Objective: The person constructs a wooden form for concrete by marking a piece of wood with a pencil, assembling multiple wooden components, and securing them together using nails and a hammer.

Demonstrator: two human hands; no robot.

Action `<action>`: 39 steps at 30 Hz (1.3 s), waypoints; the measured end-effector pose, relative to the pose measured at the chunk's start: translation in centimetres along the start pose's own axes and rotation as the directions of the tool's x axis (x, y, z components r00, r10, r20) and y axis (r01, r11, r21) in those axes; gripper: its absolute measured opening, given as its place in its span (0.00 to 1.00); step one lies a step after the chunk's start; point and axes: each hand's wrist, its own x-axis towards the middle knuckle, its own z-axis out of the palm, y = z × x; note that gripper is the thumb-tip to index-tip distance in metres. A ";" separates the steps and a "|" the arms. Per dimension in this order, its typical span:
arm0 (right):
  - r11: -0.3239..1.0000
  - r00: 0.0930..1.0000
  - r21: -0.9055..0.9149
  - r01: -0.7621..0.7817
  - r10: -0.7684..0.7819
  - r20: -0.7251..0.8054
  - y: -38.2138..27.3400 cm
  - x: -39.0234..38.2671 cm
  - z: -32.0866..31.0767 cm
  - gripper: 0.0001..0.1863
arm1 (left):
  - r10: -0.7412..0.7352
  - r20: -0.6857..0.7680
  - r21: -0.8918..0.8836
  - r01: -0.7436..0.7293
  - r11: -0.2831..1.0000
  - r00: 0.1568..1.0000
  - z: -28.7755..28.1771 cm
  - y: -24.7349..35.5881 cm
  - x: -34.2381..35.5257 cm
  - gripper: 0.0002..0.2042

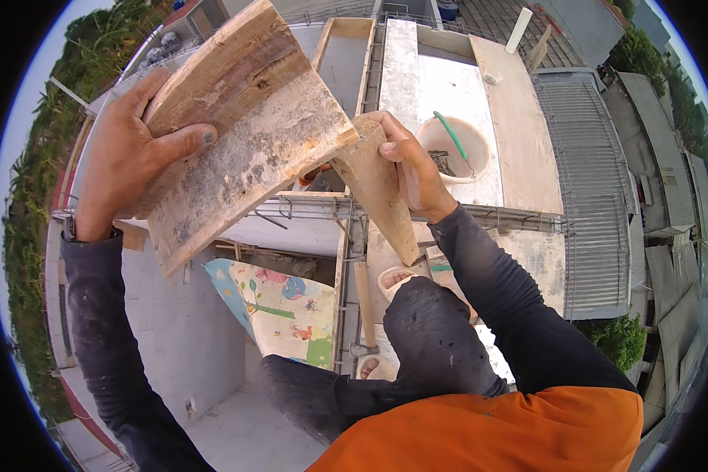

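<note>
My left hand [145,149] is wrapped round the outer end of two weathered wooden planks [252,157] set at an angle to each other, raised in front of me. The thumb lies across the inner face. My right hand [409,165] grips a shorter wooden board [377,193], which slants downward. Its upper end meets the planks' right-hand corner; I cannot tell whether they are fastened. A hammer [364,307] with a wooden handle lies below, beside my bent knee, its metal head toward me.
A pale bucket [488,161] with a green handle holds dark metal bits on the white boards ahead. Steel bars [480,214] run along the formwork. A colourful printed sheet [291,307] hangs over a deep opening at left. Corrugated roofing [586,189] lies to the right.
</note>
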 end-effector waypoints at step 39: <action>0.943 0.899 -0.039 0.329 -0.300 0.320 -14.6 2.2 -2.6 0.29 | -0.198 -0.027 -0.072 0.196 0.978 0.980 -2.6 9.0 -3.5 0.19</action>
